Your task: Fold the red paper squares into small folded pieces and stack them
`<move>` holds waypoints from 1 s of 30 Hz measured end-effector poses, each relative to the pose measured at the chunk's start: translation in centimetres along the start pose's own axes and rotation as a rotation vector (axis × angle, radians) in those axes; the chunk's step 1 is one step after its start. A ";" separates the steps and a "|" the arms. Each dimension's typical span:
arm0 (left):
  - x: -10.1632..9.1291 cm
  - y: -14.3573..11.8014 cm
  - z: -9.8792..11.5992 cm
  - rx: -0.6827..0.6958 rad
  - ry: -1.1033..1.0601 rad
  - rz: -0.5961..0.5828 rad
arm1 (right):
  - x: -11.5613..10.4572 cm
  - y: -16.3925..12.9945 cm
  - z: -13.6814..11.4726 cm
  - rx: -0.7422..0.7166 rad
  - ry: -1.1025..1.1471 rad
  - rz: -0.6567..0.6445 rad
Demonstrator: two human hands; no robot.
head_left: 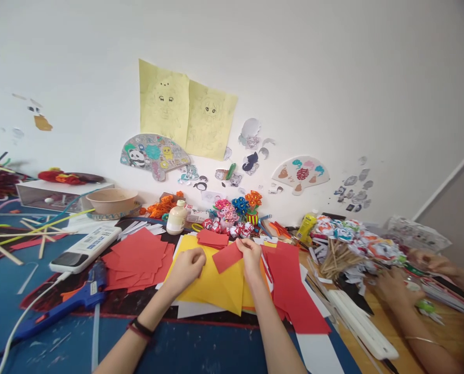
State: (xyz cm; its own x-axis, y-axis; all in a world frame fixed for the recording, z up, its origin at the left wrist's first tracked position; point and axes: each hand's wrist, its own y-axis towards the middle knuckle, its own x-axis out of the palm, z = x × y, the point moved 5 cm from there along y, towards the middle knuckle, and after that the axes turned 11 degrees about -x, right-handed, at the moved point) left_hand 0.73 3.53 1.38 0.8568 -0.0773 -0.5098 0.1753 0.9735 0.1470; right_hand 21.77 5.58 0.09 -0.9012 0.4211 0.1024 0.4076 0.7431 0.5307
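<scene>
My right hand (251,257) pinches a small red paper rectangle (227,258) by its right end, above a yellow paper sheet (216,283). To the left, my left hand (188,265) is over the same yellow sheet with its fingers curled; whatever lies inside them, if anything, is hidden. Just behind both hands is a small stack of red paper pieces (213,238). Larger red paper squares (138,257) are piled left of my left hand. On the right, long red paper sheets (290,285) lie partly over white paper.
A blue glue gun (79,297) and a white power strip (85,249) sit at the left. Along the wall stand a cream bottle (176,218), a bowl (112,200) and small craft flowers (226,210). At the right, another person's hands (397,291) work near another white strip (362,323).
</scene>
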 end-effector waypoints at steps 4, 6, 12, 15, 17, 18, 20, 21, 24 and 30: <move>-0.7 0.7 -1.0 -0.012 -0.045 0.054 | 1.6 -0.8 0.2 0.040 0.096 -0.021; -0.8 1.0 -1.6 -0.020 -0.091 0.062 | 2.4 -1.2 -0.2 0.077 0.157 -0.057; -2.1 1.7 -3.2 -0.101 -0.234 0.132 | 4.3 -2.9 -1.4 0.253 0.239 -0.542; -1.2 1.5 -2.6 -0.039 -0.172 -0.004 | 5.1 -3.8 -1.2 0.261 0.176 -0.680; -0.5 1.2 -2.1 0.005 -0.141 -0.047 | 5.9 -4.4 -0.8 0.286 0.186 -0.739; -0.2 1.1 -1.8 0.019 -0.132 -0.049 | 6.2 -4.6 -0.7 0.289 0.193 -0.749; 0.2 0.8 -1.5 0.034 -0.117 -0.038 | 6.6 -4.7 -0.6 0.256 0.193 -0.728; 0.3 0.7 -1.3 0.039 -0.115 -0.030 | 6.8 -4.7 -0.6 0.228 0.186 -0.707; 0.1 0.5 -0.8 0.062 -0.121 -0.013 | 7.0 -4.6 -0.9 0.157 0.168 -0.656; -4.7 1.6 -4.1 -0.137 -0.190 0.368 | 7.0 -5.2 -1.0 0.220 0.194 -0.850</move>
State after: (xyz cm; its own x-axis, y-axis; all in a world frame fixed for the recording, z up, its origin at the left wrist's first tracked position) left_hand -4.94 6.34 0.53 0.9265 0.2544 -0.2772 -0.2133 0.9621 0.1698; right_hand 13.16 4.13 -1.09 -0.9123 -0.3971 -0.1004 -0.4075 0.8551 0.3207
